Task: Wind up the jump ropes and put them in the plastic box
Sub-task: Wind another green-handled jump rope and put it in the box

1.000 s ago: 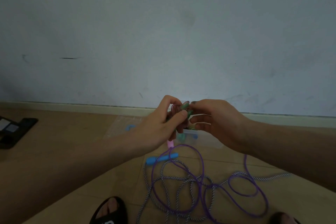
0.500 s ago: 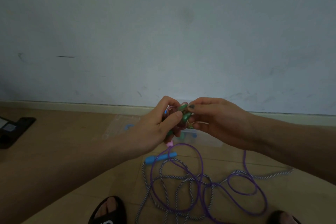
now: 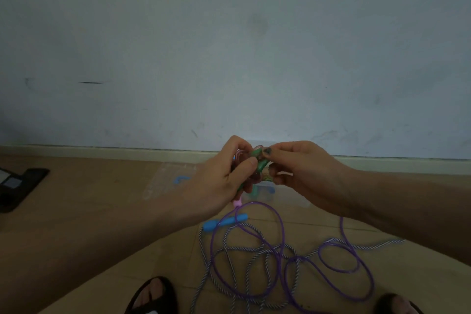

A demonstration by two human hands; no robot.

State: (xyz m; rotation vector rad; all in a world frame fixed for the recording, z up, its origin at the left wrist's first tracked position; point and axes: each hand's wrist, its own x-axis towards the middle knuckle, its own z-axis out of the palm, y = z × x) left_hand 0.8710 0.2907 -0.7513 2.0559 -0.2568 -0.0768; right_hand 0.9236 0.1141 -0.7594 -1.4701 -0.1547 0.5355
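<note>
Both hands meet mid-air: left hand (image 3: 224, 181) grips wound bundle (image 3: 254, 168), right hand (image 3: 300, 173) pinches its green end. Box (image 3: 265, 190) sits just below/behind on floor; 2 loose ropes (image 3: 267, 257) lie nearer.

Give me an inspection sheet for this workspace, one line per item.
Surface: tan tiled floor, dimly lit.
Job's things: wound green rope bundle held up between both hands; purple rope and striped twisted rope tangled loose on the floor; blue handle; clear plastic box behind the hands, contents unclear.
Clutter: dark flat object far left; clear lid lying flat.
Grippers: left hand grips the bundle; right hand pinches it.
Cables: nothing seen.
Surroundings: scuffed pale wall, baseboard, black sandal.
</note>
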